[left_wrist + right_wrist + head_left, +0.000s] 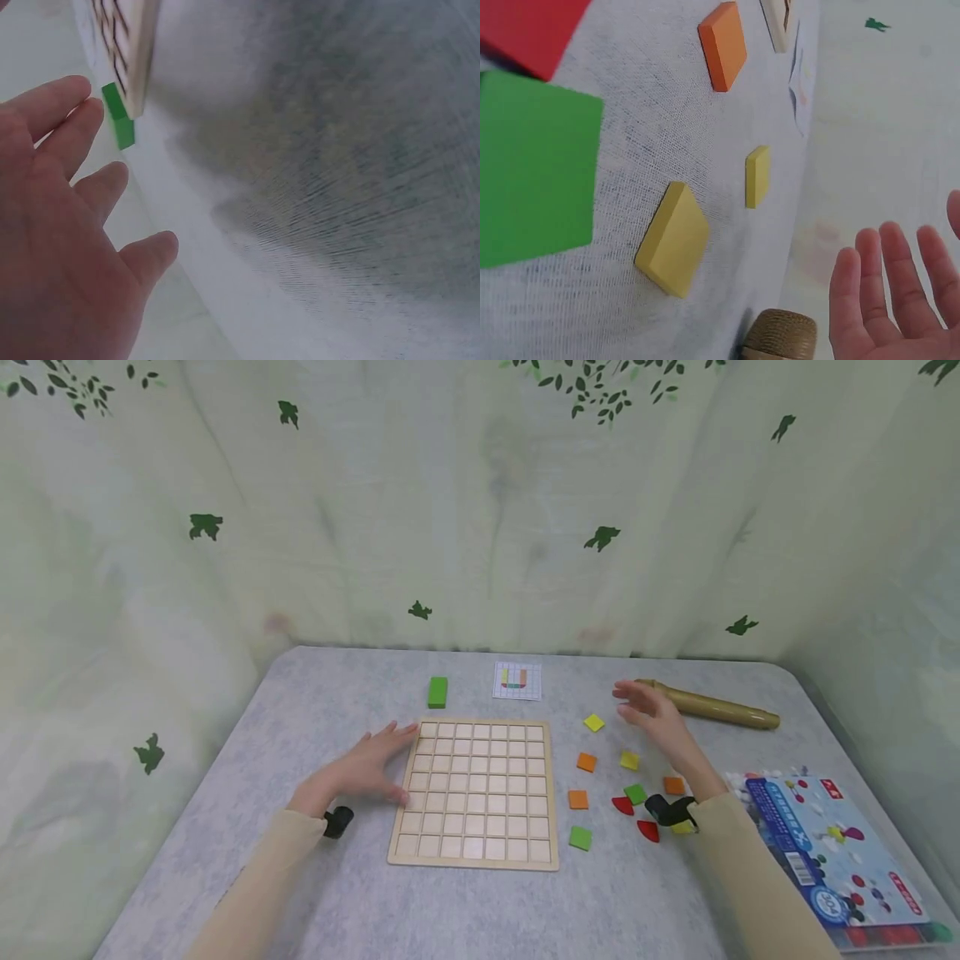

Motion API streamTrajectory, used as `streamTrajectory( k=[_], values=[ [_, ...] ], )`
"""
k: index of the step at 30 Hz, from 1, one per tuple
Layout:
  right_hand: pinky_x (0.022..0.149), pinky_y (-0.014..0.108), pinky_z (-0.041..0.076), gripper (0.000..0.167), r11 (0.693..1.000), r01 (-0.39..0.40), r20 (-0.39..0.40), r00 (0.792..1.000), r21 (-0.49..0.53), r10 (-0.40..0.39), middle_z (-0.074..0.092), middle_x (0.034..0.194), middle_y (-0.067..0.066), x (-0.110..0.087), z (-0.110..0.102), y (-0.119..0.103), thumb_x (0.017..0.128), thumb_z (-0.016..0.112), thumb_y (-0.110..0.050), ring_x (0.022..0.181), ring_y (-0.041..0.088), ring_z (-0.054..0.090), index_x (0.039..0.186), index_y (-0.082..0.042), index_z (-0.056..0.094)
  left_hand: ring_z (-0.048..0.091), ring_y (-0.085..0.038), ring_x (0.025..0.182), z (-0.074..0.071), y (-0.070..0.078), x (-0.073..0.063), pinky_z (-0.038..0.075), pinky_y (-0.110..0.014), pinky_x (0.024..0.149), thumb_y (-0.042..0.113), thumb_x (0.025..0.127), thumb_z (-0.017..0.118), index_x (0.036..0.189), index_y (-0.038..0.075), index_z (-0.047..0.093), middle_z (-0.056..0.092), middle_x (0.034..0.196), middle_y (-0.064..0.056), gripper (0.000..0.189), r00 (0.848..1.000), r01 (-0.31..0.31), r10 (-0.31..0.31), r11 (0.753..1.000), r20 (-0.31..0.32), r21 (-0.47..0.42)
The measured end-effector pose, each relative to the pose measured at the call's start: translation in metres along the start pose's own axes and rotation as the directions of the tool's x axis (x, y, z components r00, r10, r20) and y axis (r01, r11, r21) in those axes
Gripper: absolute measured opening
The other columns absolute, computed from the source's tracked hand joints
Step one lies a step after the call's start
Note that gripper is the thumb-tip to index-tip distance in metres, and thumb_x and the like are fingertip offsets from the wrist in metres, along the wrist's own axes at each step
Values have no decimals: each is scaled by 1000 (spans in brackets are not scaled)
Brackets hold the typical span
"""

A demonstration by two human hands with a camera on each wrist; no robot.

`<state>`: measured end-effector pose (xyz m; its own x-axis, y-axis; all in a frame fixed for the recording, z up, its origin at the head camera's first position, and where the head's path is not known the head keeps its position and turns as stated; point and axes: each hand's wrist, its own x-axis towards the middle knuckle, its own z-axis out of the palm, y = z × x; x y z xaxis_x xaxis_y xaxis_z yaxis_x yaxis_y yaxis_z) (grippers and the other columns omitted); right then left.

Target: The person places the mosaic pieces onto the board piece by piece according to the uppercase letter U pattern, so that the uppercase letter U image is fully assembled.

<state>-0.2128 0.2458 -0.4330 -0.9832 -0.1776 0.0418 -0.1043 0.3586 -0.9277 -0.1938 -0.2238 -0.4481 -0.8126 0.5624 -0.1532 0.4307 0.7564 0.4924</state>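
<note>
Leaf-printed cloth (450, 527) backs the grey table (450, 918). I have left hand (366, 766) at nine o'clock of the wooden grid board (476, 782), right hand (660, 718) at two, neither gripping anything. Tile-picking seems underway; the three-o'clock yellow tile (630, 761) likely needs pinching.

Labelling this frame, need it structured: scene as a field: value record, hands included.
board: wooden grid board, mid-table
left_hand: left hand at board's left edge, fingers spread, gripping nothing; contact unclear
right_hand: right hand near brown stick, holding nothing visible
loose_tiles: right of board; in view 3 yellow tiles, 3 orange tiles, 2 green tiles, 2 red tiles
beyond_board: green block, patterned card
far_right: blue box
</note>
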Motion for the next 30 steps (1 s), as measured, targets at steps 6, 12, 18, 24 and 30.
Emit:
streamTrajectory(
  k=[6, 12, 18, 24, 30],
  values=[
    [102, 47, 38, 47, 996, -75, 48, 996, 40, 73, 49, 136, 21, 11, -1, 6, 97, 58, -20, 122, 34, 46, 137, 2, 45, 5, -40, 143, 8, 3, -3, 2, -67, 106, 49, 67, 82, 151, 5, 27, 21, 157, -12, 110, 998, 39, -43, 997, 51, 62],
    [98, 44, 41, 42, 992, -120, 98, 988, 24, 117, 47, 136, 27, 19, -2, 10, 97, 53, -4, 122, 39, 45, 136, 8, 44, 4, -40, 143, 10, 6, -7, -1, -67, 106, 48, 66, 83, 152, 7, 26, 19, 158, -10, 110, 995, 76, -80, 994, 57, 73],
    [96, 46, 43, 37, 981, -188, 109, 975, -46, 192, 51, 133, 24, 33, 5, 19, 95, 51, 0, 117, 38, 49, 132, 5, 51, 4, -40, 143, 12, 6, -8, -1, -66, 106, 49, 67, 82, 152, 7, 26, 19, 158, -10, 110, 995, 81, -85, 994, 52, 76],
    [92, 43, 45, 37, 967, -231, 109, 964, -104, 242, 53, 131, 22, 42, 12, 24, 92, 53, 4, 115, 35, 51, 129, 4, 56, 4, -40, 143, 13, 7, -10, 0, -66, 107, 51, 67, 81, 152, 7, 25, 18, 158, -11, 111, 995, 79, -83, 994, 51, 77],
    [89, 38, 46, 36, 955, -257, 110, 955, -145, 274, 56, 128, 22, 49, 18, 25, 89, 54, 8, 106, 31, 53, 124, 4, 60, 4, -40, 143, 14, 9, -9, -1, -66, 107, 50, 68, 81, 152, 7, 24, 18, 158, -11, 110, 995, 80, -84, 994, 53, 74]
  ],
)
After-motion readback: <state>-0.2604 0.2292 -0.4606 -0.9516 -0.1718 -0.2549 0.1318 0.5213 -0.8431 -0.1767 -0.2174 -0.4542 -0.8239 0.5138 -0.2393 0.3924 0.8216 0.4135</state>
